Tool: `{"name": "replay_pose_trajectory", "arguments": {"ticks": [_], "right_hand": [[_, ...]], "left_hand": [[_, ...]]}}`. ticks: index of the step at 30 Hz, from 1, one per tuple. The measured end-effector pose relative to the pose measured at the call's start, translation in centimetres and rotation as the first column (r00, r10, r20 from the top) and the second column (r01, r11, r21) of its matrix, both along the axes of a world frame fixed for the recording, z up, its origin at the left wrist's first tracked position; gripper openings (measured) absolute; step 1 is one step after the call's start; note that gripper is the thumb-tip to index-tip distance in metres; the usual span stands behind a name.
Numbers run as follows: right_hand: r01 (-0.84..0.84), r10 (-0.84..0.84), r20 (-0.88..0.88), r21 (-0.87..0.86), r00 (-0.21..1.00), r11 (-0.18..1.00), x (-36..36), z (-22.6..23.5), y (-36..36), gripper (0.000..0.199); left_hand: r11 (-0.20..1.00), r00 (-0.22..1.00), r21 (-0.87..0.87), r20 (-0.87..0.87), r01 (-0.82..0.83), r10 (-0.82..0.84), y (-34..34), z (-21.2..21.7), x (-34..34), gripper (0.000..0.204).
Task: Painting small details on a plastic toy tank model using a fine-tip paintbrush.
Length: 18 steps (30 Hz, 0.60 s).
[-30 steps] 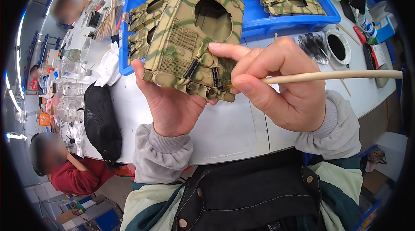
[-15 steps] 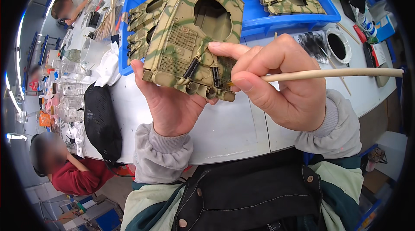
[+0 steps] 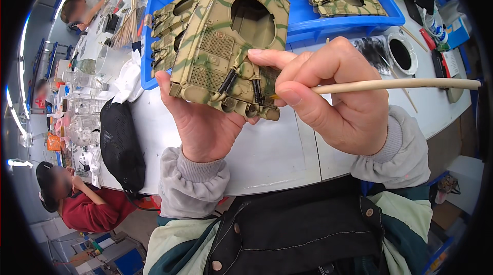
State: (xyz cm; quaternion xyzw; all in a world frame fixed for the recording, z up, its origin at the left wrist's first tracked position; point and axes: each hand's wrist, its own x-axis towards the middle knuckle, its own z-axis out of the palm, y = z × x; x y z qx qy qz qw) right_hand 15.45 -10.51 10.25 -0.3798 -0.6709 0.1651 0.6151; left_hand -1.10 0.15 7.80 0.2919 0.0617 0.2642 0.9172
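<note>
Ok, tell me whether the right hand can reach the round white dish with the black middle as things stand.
Probably yes: the round white dish sits just beyond the right hand, with nothing tall visibly between them, though that hand holds a slim, pale-handled brush.

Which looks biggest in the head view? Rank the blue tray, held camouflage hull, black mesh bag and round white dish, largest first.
1. Blue tray, by overall outline
2. Camouflage hull
3. Black mesh bag
4. Round white dish

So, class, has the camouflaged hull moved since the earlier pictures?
No, the camouflaged hull shows no clear shift either way against the blue tray.
</note>
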Motion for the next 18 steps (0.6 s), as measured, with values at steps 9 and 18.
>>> {"name": "replay_pose_trajectory", "arguments": {"ticks": [9,18], "right_hand": [[0.013,-0.013,-0.004,-0.003,1.000,1.000,0.00,0.18,-0.06,0.007],[0.010,-0.010,0.015,0.012,1.000,1.000,0.04,0.04,-0.02,0.007]], "left_hand": [[0.998,0.996,-0.014,0.058,0.063,-0.062,0.05,-0.11,-0.06,0.085],[0.999,0.999,-0.004,0.029,0.032,-0.032,0.14,-0.17,-0.18,0.085]]}}
